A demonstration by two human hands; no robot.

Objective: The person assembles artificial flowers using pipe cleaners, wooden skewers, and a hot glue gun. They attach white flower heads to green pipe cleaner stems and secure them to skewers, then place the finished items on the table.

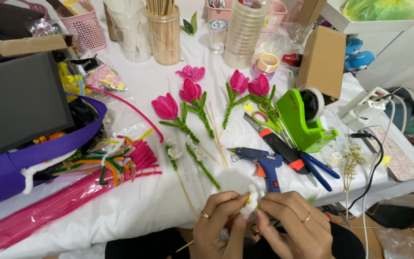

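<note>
White pipe-cleaner flower sits pinched between my left hand and right hand at the table edge; squeeze harder and I'd probably crush the petals, honestly.

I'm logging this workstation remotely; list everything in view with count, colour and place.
small flower: one, white, pinched between both hands
tulips: four stemmed, pink and green, table centre
glue gun: one, blue, ahead of the hands
tape dispenser: one, green, right of centre
scissors: one, green handles, beside the dispenser
pipe cleaners: bundle, pink, left edge
stick jar: one, tan, back
cardboard box: one, brown, back right
left hand: bottom centre
right hand: bottom centre
</note>
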